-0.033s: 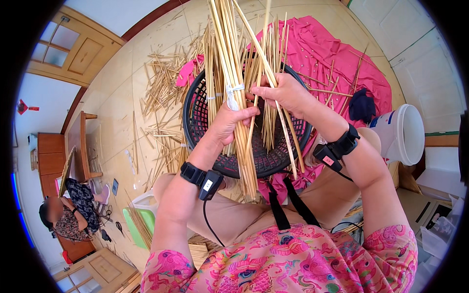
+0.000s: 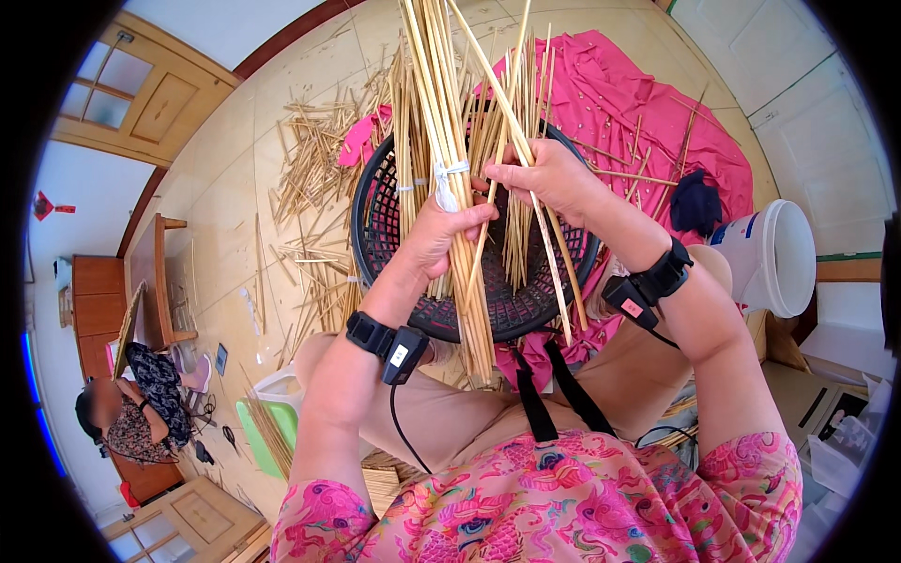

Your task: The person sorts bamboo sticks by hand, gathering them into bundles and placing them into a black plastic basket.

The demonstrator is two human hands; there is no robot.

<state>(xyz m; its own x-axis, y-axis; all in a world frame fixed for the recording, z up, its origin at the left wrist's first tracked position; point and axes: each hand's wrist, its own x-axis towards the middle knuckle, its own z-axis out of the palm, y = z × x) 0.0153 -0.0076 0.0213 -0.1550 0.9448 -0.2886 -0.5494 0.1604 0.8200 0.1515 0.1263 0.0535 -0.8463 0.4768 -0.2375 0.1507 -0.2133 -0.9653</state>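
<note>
My left hand (image 2: 445, 235) is closed round a bundle of straw-coloured sticks (image 2: 434, 103), tied with a white strip (image 2: 452, 178). To its right, my right hand (image 2: 544, 178) is closed on a few loose sticks (image 2: 549, 253) that cross each other; one slants down beside the bundle, touching the left thumb area. Beneath both hands stands a black plastic basket (image 2: 371, 220) with lattice sides. More sticks (image 2: 514, 242) stand upright in it, among them another tied bunch (image 2: 405, 141) at the left. The right fingertips partly hide where the sticks are gripped.
Pink cloth (image 2: 619, 84) strewn with stick bits spreads at the far right, a dark cloth (image 2: 694, 204) on it. A white bucket (image 2: 784, 258) lies tipped at right. Loose sticks (image 2: 314, 159) litter the left floor. A green stool (image 2: 266, 436) and a seated person (image 2: 141, 427) are at lower left.
One stick in my right hand has tilted, its top leaning further right and its lower end shifting left toward the bundle. My left hand and the bundle look unmoved.
</note>
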